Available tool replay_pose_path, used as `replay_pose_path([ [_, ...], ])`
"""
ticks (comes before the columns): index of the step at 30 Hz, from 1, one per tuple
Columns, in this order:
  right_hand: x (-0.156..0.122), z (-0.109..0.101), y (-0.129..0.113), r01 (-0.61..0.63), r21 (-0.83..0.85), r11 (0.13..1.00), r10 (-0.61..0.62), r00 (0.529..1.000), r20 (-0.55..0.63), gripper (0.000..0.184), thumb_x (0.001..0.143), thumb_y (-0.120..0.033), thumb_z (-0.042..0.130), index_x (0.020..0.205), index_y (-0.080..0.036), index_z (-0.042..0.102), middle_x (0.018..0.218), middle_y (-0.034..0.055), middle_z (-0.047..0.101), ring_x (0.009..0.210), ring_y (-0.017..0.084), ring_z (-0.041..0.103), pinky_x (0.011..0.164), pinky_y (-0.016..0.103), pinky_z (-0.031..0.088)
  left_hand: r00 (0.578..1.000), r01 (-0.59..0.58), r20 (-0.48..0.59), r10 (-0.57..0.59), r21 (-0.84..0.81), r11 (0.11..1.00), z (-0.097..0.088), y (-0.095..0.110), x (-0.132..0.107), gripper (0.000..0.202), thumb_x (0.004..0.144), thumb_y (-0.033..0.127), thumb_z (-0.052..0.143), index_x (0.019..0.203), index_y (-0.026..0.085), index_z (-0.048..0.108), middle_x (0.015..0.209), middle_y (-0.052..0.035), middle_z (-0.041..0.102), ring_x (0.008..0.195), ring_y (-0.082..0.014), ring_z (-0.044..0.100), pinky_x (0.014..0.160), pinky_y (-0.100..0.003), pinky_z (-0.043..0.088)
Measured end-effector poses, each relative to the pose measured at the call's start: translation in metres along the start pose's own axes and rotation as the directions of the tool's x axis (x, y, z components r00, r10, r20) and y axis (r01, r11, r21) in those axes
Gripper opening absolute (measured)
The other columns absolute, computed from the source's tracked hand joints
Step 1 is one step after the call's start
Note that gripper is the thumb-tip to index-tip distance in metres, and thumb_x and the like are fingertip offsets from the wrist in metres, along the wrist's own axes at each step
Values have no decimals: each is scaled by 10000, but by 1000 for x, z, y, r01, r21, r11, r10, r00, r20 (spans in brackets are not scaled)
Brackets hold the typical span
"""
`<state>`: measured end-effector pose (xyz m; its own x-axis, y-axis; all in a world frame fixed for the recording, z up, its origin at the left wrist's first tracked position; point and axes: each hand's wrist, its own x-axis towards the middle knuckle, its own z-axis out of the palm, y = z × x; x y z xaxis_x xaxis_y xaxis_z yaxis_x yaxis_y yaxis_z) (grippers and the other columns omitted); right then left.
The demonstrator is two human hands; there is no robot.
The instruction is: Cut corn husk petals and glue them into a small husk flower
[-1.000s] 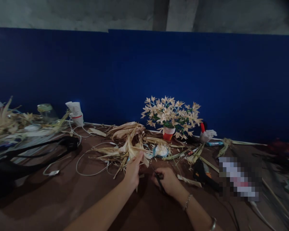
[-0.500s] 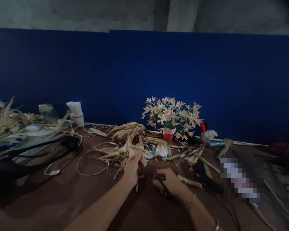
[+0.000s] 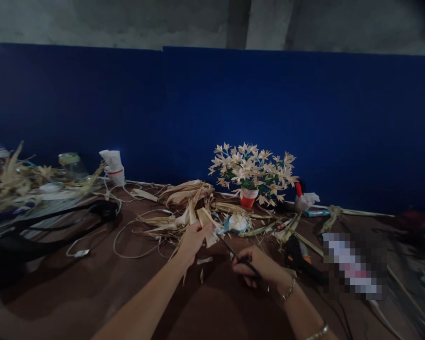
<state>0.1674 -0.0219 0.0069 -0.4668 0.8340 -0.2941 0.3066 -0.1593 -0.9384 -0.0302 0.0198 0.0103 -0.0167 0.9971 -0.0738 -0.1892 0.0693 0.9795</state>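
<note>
Between the fingers of my left hand (image 3: pixel 192 243) is a strip of pale dried corn husk (image 3: pixel 204 217), its lower end showing below the fingertips. My right hand (image 3: pixel 260 265) grips dark scissors (image 3: pixel 247 265), and their blades point up and left to the husk's edge. Whether the blades touch it I cannot tell. Small husk scraps (image 3: pixel 204 260) lie on the brown table (image 3: pixel 201 311) below. Just behind my left hand spreads a heap of dried husks (image 3: pixel 187 193).
A red-and-white cup (image 3: pixel 248 197) at the back carries pale husk flowers (image 3: pixel 246 165). A glue gun (image 3: pixel 299 255) and a blurred-out white object (image 3: pixel 352 264) lie on the right. On the left are a white cable (image 3: pixel 115 241), a black strap-like object (image 3: pixel 102 210) and a paper-filled cup (image 3: pixel 116 175).
The scissors have swung up toward the husk, with my right hand shifted slightly right. My left hand has turned, and the husk strip now stands more upright.
</note>
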Motion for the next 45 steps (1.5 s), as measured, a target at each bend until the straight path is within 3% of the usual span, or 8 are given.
replay_pose_path([
  [13,-1,-1,-7,-33,-81,996,38,998,59,215,670,-334,598,727,-129,571,376,-82,473,295,35,398,302,123,330,970,198,158,-184,-75,977,0,-6,1,346,524,391,748,724,120,669,609,-32,674,549,-155,594,541,-233,427],
  [23,-5,-2,-8,-53,-70,996,56,998,43,218,664,-344,610,710,-133,586,361,-83,453,285,25,350,302,125,274,947,264,222,-231,-130,956,1,-9,3,350,492,378,766,697,111,670,601,-52,680,543,-162,604,569,-256,462],
  [39,2,-4,3,-13,-134,991,12,1000,-12,185,661,-324,607,701,-143,604,395,-70,470,309,45,391,303,135,291,971,194,146,-190,-13,981,3,-13,5,334,517,442,728,618,136,641,521,-14,631,467,-127,537,470,-215,383],
  [45,-7,-12,-2,5,12,1000,-6,999,51,200,619,-275,653,745,-133,588,488,-39,535,375,72,471,361,169,372,999,41,32,-38,-99,994,4,-4,1,338,550,446,707,660,134,638,507,15,589,433,-89,492,440,-191,357],
])
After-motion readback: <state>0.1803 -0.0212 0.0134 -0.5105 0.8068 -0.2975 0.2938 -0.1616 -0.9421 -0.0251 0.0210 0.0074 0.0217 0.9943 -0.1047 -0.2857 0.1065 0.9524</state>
